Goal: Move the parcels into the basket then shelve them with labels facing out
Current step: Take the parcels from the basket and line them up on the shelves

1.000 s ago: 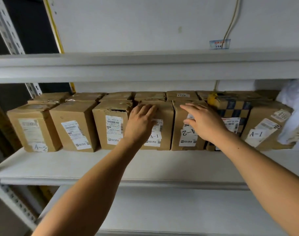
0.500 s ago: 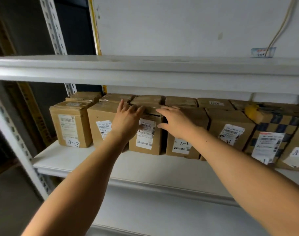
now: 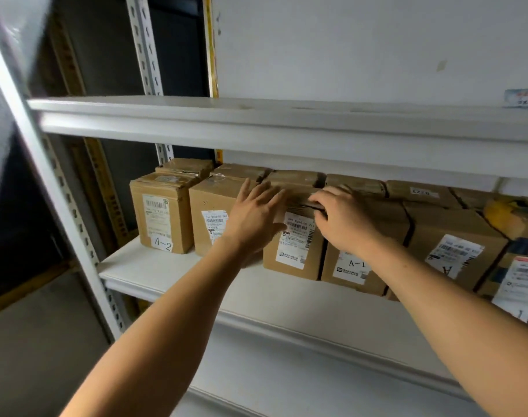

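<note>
On the middle shelf (image 3: 172, 275) | left hand (image 3: 253, 218) lies flat, fingers spread, on third parcel (image 3: 296, 242); right hand (image 3: 344, 221) curls over its top edge | risk: yanking tips it off, or twists label sideways | basket not visible

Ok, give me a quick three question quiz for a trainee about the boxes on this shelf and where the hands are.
1. True or false: the leftmost box carries a handwritten A-2 tag.
2. Which hand reaches over the top front edge of the third box? A) left hand B) right hand
3. Fill in: the front-row labels face ____.

Key: 1 true; 2 B; 3 outward, towards the camera.
</note>
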